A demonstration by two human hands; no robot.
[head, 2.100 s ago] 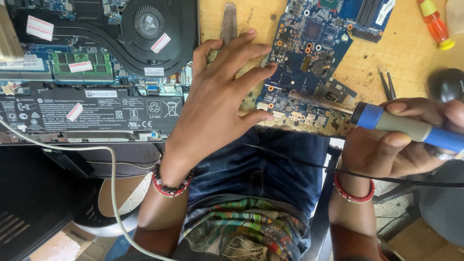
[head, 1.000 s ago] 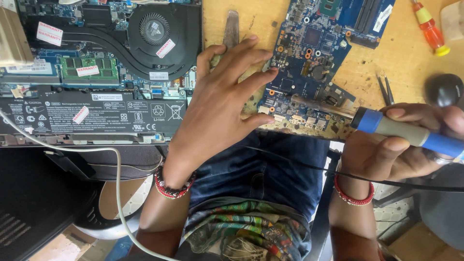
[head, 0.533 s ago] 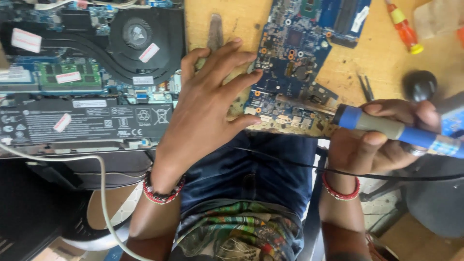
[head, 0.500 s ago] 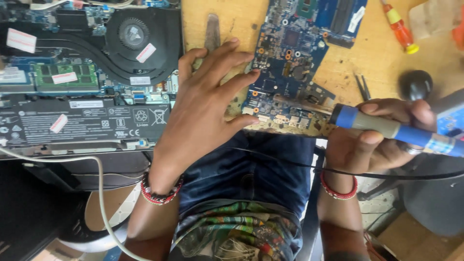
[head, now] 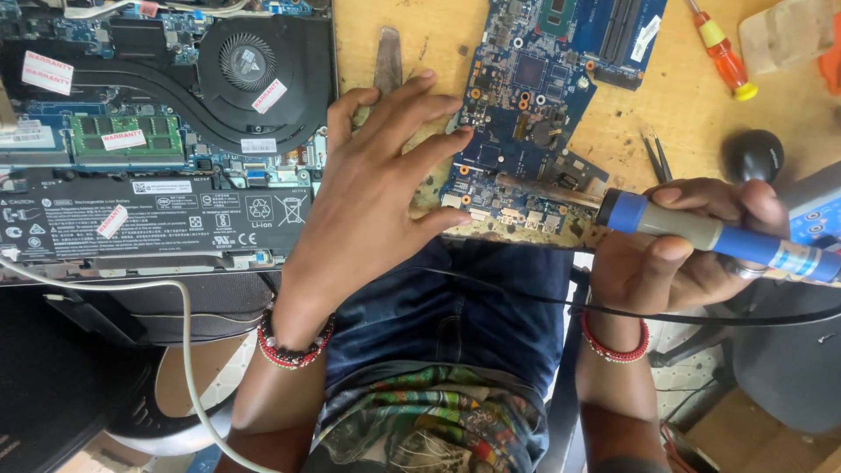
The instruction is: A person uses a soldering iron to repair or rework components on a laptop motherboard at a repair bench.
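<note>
A blue circuit board (head: pixel 534 114) lies on the wooden bench, its near edge at the bench front. My left hand (head: pixel 377 193) rests flat with fingers spread, fingertips touching the board's left edge and holding nothing. My right hand (head: pixel 679 250) grips a soldering iron (head: pixel 710 235) with a blue and grey handle. Its metal tip (head: pixel 543 187) reaches left across the board's lower part, close to the connectors along the near edge.
An opened laptop (head: pixel 158 131) with fan, memory and black battery lies at left. A metal pry tool (head: pixel 388 57) sits above my left hand. Tweezers (head: pixel 655 158), a red-yellow screwdriver (head: pixel 720 52) and a black round object (head: pixel 752 153) lie at right. A white cable (head: pixel 180 342) hangs below.
The view has shifted slightly. Both hands keep their places; the iron's tip stays over the board's lower edge.
</note>
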